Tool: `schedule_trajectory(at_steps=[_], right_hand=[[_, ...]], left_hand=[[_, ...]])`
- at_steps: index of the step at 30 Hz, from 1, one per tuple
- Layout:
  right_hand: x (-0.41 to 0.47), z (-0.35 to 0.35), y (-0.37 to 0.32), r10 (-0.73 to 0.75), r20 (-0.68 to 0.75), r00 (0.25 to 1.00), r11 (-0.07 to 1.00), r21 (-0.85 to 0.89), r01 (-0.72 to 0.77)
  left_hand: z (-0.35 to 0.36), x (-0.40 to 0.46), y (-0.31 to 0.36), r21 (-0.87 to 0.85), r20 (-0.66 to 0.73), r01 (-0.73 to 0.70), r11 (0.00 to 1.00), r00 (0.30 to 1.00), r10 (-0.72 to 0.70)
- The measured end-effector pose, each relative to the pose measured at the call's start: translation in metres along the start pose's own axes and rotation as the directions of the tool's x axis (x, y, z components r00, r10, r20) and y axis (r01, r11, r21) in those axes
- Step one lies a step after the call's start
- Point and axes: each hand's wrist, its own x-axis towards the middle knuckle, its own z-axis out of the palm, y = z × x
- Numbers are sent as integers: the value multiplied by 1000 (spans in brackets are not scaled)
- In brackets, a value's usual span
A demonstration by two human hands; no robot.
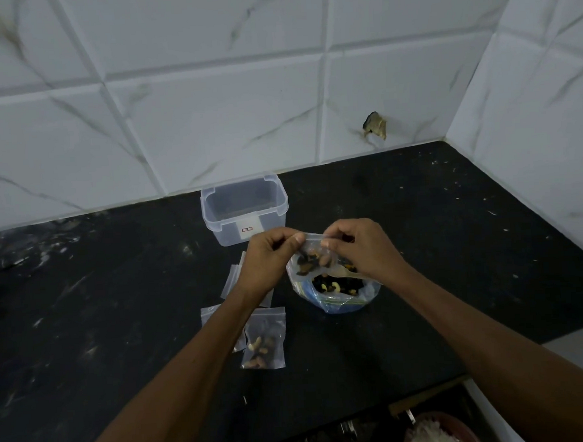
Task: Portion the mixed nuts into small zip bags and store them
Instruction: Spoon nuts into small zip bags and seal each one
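Pinching the top edge of 1 small clear zip bag of mixed nuts (313, 253): left hand (268, 259) and right hand (362, 247), above the large open bag of nuts (334, 293) on the black desk (118, 297). Filled small clear bag (264, 339) lying near; clear plastic lidless container (244, 213) behind.

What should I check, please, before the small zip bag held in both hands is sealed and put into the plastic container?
1. Both hands grip the bag's top edge: left hand and right hand pinch the small zip bag at its two ends. Ok.
2. Bag holds nuts: some show through it. Ok.
3. Zip strip fully pressed shut: cannot tell.
4. Plastic container open, lid off: ok.
5. Big bag of mixed nuts directly below, so spills would fall into it: ok.
6. Filled bag on the counter not yet stored: not ok.
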Motion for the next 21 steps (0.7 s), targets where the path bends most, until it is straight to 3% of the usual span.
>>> schedule_trajectory(at_steps=[6,16,21], right_hand=[[0,0,1,16,24,1000,998,66,-18],[-3,-5,2,93,21,995,971,217,-96],[-2,-5,-2,87,-3,996,974,208,-84]], left_hand=[[-5,3,2,-49,97,38,998,995,-33],[-2,6,7,113,7,53,992,999,-54],[-1,6,10,-12,79,54,998,995,-53]])
